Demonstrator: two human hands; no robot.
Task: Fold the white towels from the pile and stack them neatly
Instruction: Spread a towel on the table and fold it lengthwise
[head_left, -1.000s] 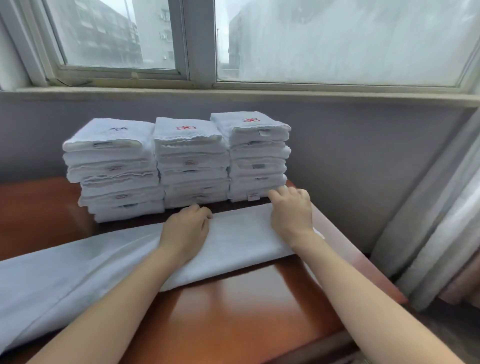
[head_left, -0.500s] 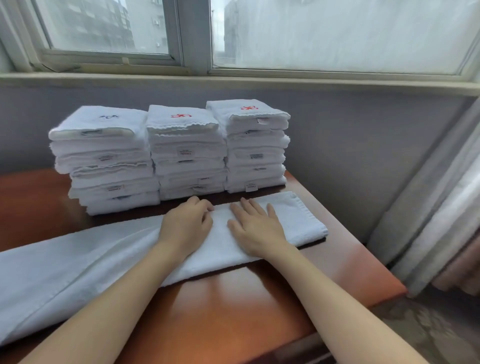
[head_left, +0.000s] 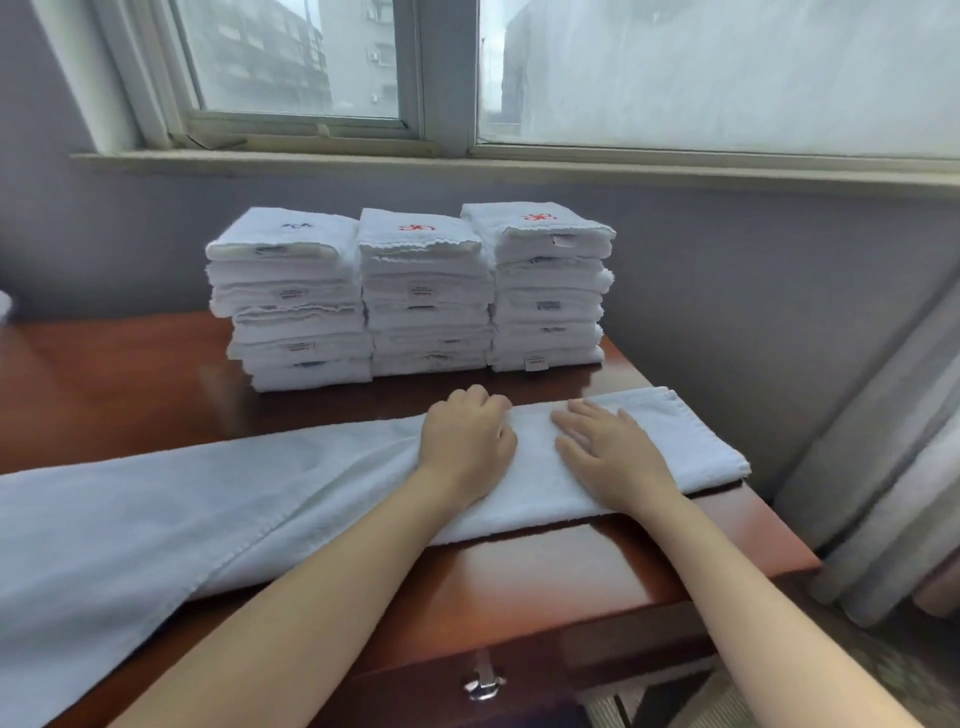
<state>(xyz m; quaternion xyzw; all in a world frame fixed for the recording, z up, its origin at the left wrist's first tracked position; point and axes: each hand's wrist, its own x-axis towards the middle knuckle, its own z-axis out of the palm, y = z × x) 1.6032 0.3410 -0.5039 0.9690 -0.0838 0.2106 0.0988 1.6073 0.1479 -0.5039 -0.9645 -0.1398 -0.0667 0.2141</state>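
**Both hands on a long white towel, three folded stacks behind**

A long white towel (head_left: 218, 499) lay across the reddish tabletop (head_left: 119, 374), running from the left edge to the right corner. Behind it stood three piles of folded towels, touching side by side. The left stack (head_left: 291, 301) bore a dark blue embroidered mark on top, and the middle stack (head_left: 426, 291) and right stack (head_left: 545, 286) each a red one. None could be read. Small sewn labels (head_left: 536, 362) showed on the folds, their print too fine to make out.

The left hand (head_left: 465, 447) sat on the towel with its fingers (head_left: 493, 410) curled under at the far edge. Whether they pinched cloth, I could not tell. Just beside it, the right hand (head_left: 610, 452) pressed flat on the towel, fingers straight and slightly spread. A grey curtain (head_left: 883, 467) hung at the right.
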